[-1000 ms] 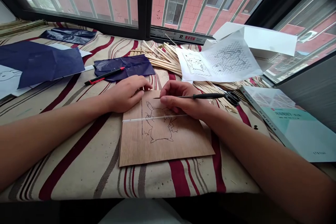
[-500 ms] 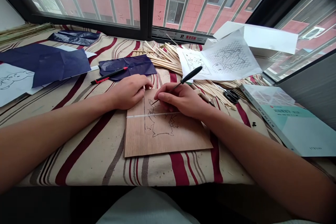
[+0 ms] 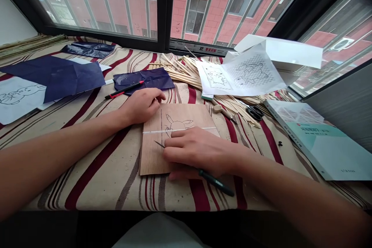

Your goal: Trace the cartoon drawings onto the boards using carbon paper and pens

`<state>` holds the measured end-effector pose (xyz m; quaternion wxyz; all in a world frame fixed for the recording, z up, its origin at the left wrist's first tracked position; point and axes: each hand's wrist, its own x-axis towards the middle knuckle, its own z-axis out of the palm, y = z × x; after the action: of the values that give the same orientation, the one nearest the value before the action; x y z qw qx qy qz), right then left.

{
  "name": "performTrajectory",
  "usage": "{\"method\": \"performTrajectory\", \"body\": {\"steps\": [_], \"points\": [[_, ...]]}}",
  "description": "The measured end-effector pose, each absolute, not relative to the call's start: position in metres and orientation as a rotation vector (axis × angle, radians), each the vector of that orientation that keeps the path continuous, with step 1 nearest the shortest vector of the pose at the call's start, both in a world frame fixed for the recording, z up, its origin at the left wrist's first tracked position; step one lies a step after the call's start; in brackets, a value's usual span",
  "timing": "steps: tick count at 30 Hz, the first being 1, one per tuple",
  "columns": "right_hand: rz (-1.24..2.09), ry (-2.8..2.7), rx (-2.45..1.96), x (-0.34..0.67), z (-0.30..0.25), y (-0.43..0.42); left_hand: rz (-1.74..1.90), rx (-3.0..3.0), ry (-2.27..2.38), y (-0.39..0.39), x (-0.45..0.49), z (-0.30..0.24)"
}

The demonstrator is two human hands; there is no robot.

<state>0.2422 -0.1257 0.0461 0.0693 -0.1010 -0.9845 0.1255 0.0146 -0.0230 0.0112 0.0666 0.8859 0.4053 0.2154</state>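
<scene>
A thin wooden board [image 3: 151,161] lies on the striped cloth, bearing a line drawing [image 3: 180,123] of a long-eared creature. A narrow white band [image 3: 154,131] crosses the board. At its upper left corner, my left hand [image 3: 144,105] is closed with curled fingers, gripping the edge. My right hand [image 3: 200,149] lies low over the board and covers the lower drawing. It holds a thin, awl-like pointed tool with a dark handle [image 3: 216,183]. The bare metal tip points left, past the fingers; the handle sticks out toward the front edge.
Dark blue sheets [image 3: 72,79] and a red-black pen [image 3: 124,90] lie to the left. Behind the board are thin wooden strips [image 3: 186,70] and drawn papers [image 3: 247,73]. To the right are a wooden-handled tool [image 3: 223,111], black-handled scissors [image 3: 255,113] and a book [image 3: 328,139].
My right hand has moved down the board toward me. The tool's handle has swung from pointing up and away to pointing down and right. My left hand stays at the corner.
</scene>
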Motion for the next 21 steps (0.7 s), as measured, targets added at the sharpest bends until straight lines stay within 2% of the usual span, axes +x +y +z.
{"method": "performTrajectory", "body": {"steps": [8,12,15,17,19,21], "points": [[-0.12,-2.903,-0.431,0.249,0.045,-0.122,0.841,2.621,1.27,-0.034,0.015,0.017],[-0.235,-2.89,-0.583,0.249,0.043,-0.117,1.122,2.466,1.371,-0.038,0.01,0.026],[-0.306,-2.828,-0.739,0.251,0.038,-0.107,1.165,2.372,1.408,-0.04,0.006,0.03],[-0.204,-2.749,-0.844,0.255,0.035,-0.098,1.153,2.402,1.368,-0.047,0.006,0.034],[0.158,-2.607,-0.889,0.264,0.035,-0.088,1.146,2.517,1.209,-0.066,0.011,0.038],[0.556,-2.396,-0.915,0.275,0.036,-0.078,0.963,2.67,0.873,-0.096,0.022,0.04]]}}
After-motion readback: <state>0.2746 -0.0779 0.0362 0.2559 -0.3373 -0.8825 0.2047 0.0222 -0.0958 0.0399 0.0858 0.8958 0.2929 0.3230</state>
